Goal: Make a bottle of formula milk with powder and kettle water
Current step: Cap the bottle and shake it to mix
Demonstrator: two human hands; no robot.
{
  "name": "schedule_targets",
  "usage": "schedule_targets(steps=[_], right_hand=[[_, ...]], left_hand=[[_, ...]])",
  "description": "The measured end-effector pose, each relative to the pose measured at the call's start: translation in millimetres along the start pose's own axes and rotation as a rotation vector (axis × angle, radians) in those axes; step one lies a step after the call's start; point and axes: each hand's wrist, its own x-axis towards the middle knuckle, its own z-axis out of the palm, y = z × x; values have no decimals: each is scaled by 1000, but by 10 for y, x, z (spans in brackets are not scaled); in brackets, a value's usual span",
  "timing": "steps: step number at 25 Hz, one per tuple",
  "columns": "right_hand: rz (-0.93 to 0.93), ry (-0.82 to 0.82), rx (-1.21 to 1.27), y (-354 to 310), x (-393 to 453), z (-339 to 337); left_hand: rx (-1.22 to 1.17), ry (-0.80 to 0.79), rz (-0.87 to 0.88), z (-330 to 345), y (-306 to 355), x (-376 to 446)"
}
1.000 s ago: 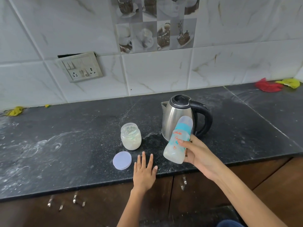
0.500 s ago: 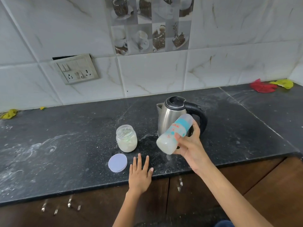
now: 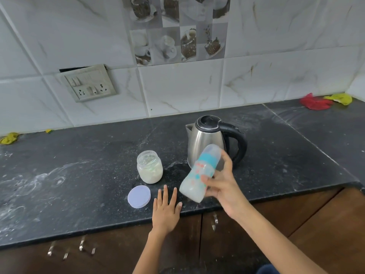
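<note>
My right hand (image 3: 222, 185) grips a capped baby bottle (image 3: 199, 174) with a blue collar, tilted with its base down-left and blurred by motion; milky white liquid fills its lower part. It hangs above the counter in front of the steel kettle (image 3: 206, 139), whose lid is closed and black handle points right. An uncovered glass jar of white powder (image 3: 150, 167) stands left of the bottle. Its round pale lid (image 3: 139, 196) lies flat near the counter's front edge. My left hand (image 3: 166, 208) rests flat on the counter edge beside the lid, fingers spread, holding nothing.
The black stone counter (image 3: 79, 175) is dusted with white powder at the left. A switch and socket plate (image 3: 88, 84) sits on the tiled wall. Red and yellow cloths (image 3: 320, 101) lie at the back right, a yellow scrap (image 3: 8, 137) at the far left. Brown cabinet doors are below.
The bottle in my right hand has swung between steeper and flatter tilts, a shaking motion, and now sits lower toward the counter edge. My left hand stays flat on the counter.
</note>
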Motion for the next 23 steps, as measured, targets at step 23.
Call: schedule_targets(steps=[23], right_hand=[[62, -67, -105, -11, 30, -12]], left_hand=[[-10, 1, 0, 6, -1, 3]])
